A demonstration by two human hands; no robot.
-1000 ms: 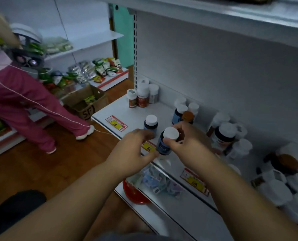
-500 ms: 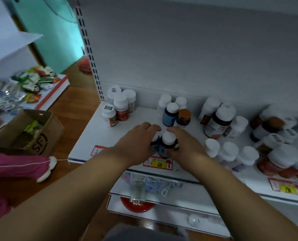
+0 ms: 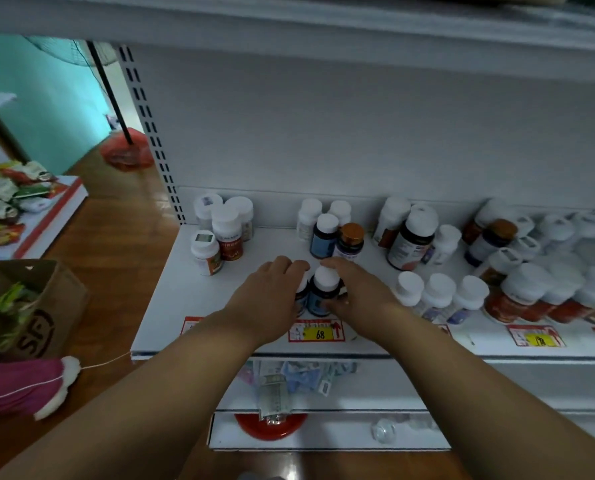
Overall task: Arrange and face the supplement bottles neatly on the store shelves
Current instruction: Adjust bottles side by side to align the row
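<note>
our left hand (image 3: 272, 299) and right hand (image 3: 355, 296) clasp two blue bottles (image 3: 320, 292) at twelve o'clock from the price tag (image 3: 318, 332).

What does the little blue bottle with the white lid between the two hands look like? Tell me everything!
The blue bottle is small and dark, seemingly plastic, with a round white cap and a blue label too blurry to read. It stands upright near the shelf front edge, just behind the yellow 68 price tag. The right hand grips its side; the left hand covers a similar bottle beside it.
</note>
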